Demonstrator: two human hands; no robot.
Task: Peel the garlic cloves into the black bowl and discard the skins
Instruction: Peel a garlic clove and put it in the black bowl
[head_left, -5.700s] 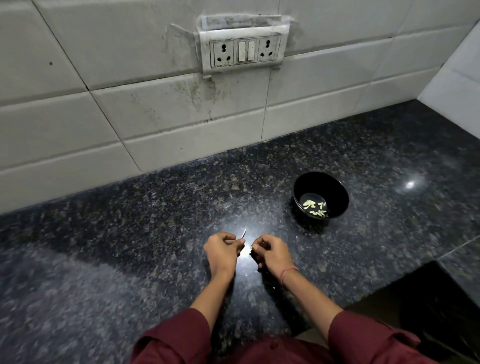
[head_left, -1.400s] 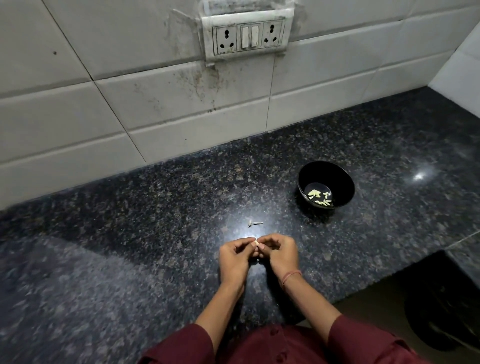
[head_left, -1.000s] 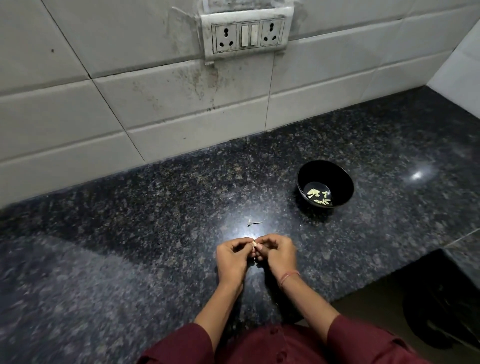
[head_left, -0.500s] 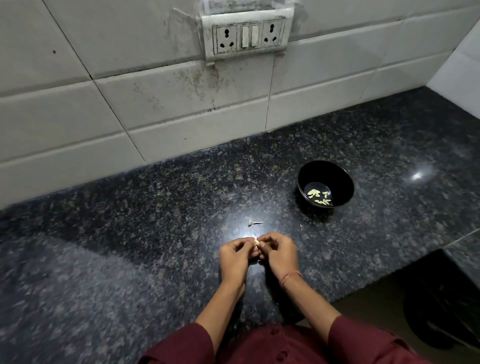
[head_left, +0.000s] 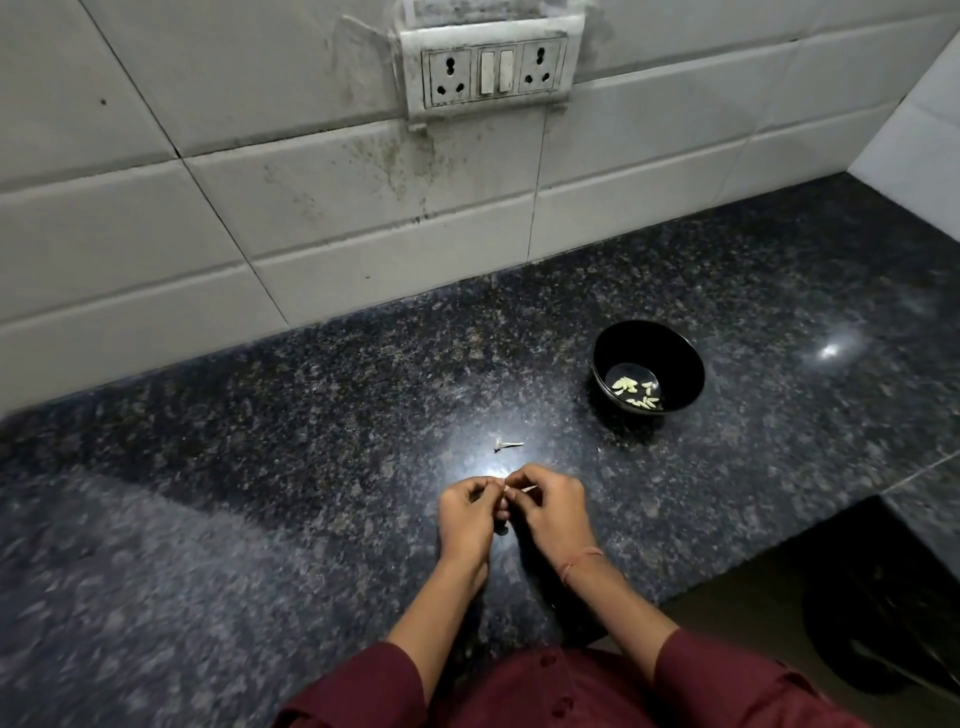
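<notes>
Both hands meet low over the dark speckled granite counter, fingertips together. The left hand pinches a small pale garlic clove between thumb and forefinger. The right hand pinches at the same clove, and a thin pale strip of skin juts out from its fingers. The fingers hide most of the clove, so how much skin remains cannot be told.

The step in hand looks like stripping the skin. It likely goes best if the left hand keeps a firm hold on one end while the right draws the strip along the clove's length, peeling rather than squeezing, since a small clove slips easily. Working low over the counter should let loose skin drop beside the dry scrap of garlic skin lying just beyond the hands, well apart from the bowl. The clove ought to be checked bare before it travels right and away to the bowl.

Counted:
- one round glossy black bowl
- the peeled yellowish cloves inside it, roughly seven or eight, overlapping too much for an exact count
- one clove in hand
- one scrap on the counter
- one strip at the right fingers
- one white wall socket plate with two sockets and two switches
</notes>
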